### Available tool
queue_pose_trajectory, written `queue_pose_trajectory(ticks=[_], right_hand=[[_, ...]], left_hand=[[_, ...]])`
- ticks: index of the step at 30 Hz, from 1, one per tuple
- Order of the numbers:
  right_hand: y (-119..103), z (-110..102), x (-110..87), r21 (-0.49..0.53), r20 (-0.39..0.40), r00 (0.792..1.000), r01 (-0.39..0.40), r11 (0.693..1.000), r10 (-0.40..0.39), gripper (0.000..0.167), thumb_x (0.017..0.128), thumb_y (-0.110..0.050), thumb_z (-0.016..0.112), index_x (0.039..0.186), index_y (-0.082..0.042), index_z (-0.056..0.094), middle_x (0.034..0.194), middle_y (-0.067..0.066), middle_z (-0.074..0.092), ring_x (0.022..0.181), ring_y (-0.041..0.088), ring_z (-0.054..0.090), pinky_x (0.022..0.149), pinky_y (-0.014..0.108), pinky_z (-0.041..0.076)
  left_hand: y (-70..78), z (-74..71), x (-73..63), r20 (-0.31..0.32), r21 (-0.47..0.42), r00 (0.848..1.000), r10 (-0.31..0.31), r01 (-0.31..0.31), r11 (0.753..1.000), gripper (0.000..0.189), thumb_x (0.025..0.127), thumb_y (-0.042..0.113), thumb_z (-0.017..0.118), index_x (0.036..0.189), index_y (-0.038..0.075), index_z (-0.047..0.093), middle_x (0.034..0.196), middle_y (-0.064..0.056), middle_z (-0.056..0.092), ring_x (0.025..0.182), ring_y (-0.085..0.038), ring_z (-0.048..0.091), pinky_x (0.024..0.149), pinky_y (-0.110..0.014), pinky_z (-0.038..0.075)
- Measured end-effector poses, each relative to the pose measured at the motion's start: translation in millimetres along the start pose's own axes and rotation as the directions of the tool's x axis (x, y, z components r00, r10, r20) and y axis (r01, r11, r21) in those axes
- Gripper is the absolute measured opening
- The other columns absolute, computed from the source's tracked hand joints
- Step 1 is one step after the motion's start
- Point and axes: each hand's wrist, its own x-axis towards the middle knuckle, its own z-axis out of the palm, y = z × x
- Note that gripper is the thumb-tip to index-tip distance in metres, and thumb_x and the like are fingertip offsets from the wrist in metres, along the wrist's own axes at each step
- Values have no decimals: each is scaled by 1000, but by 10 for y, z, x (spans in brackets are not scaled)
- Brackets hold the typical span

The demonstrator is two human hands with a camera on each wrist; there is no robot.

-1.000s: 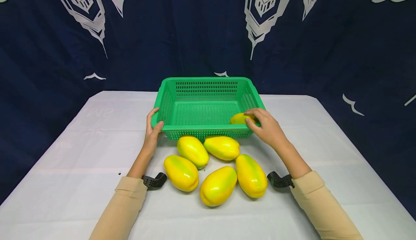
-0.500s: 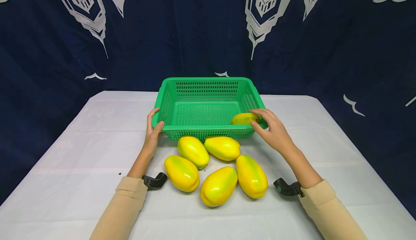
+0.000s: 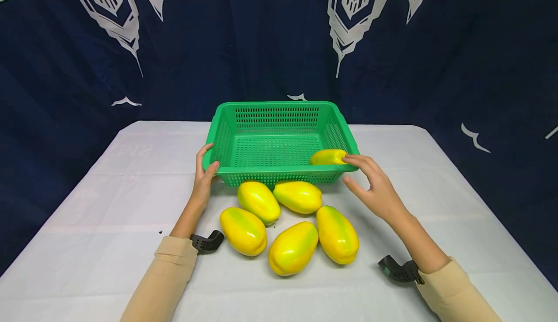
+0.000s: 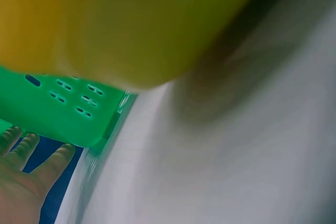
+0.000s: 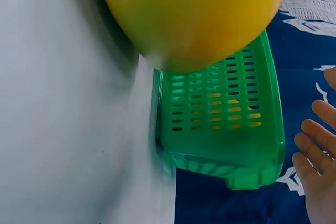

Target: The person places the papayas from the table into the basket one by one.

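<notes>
A green plastic basket (image 3: 279,170) stands on the table, with one yellow papaya (image 3: 328,157) lying inside at its near right corner. My left hand (image 3: 203,180) holds the basket's left near corner, thumb on the rim and fingers along the side. My right hand (image 3: 376,186) hovers at the right near corner with its fingers spread and nothing held; its fingertips overlap the rim in the head view. The right wrist view shows that hand (image 5: 319,156) apart from the basket wall (image 5: 220,140). Several more papayas (image 3: 293,248) lie on the table in front of the basket.
A white cloth covers the table (image 3: 109,215). Behind it hangs a dark blue curtain (image 3: 279,46) with white prints. A papaya (image 4: 115,24) looms large in the left wrist view, and another papaya (image 5: 194,19) fills the top of the right wrist view.
My right hand has let go of the papaya in the basket and drawn back to the right and toward me, fingers opening. The left hand has stayed on the basket.
</notes>
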Motion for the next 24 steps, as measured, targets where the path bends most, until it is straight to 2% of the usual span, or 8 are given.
queue_pose_trajectory(ticks=[10, 18, 24], right_hand=[[-64, -4, -220, -4, 48, 998, -26, 1000, 27, 44, 85, -18, 62, 127, -17, 50, 131, 5, 47, 122, 25, 40, 98, 52, 33], [-89, -2, -419, -12, 101, 993, -53, 999, 54, 46, 84, -19, 62, 128, -23, 49, 131, 0, 46, 123, 12, 39, 96, 53, 35], [-105, 30, -532, -10, 146, 987, -62, 998, 63, 44, 85, -20, 62, 127, -22, 49, 130, -2, 47, 121, 18, 40, 94, 52, 36]], left_hand=[[0, 1, -9, 3, 6, 1000, -4, 4, 1000, 56, 88, 26, 40, 141, 26, 19, 141, -8, 23, 117, -30, 37, 88, -33, 37], [13, 5, -17, 5, -6, 1000, -8, 8, 1000, 56, 89, 24, 40, 141, 26, 20, 141, -7, 23, 117, -27, 37, 88, -33, 36], [12, 4, -12, 2, -11, 1000, -8, 8, 1000, 55, 89, 24, 40, 140, 26, 20, 140, -7, 24, 114, -25, 38, 88, -32, 37]])
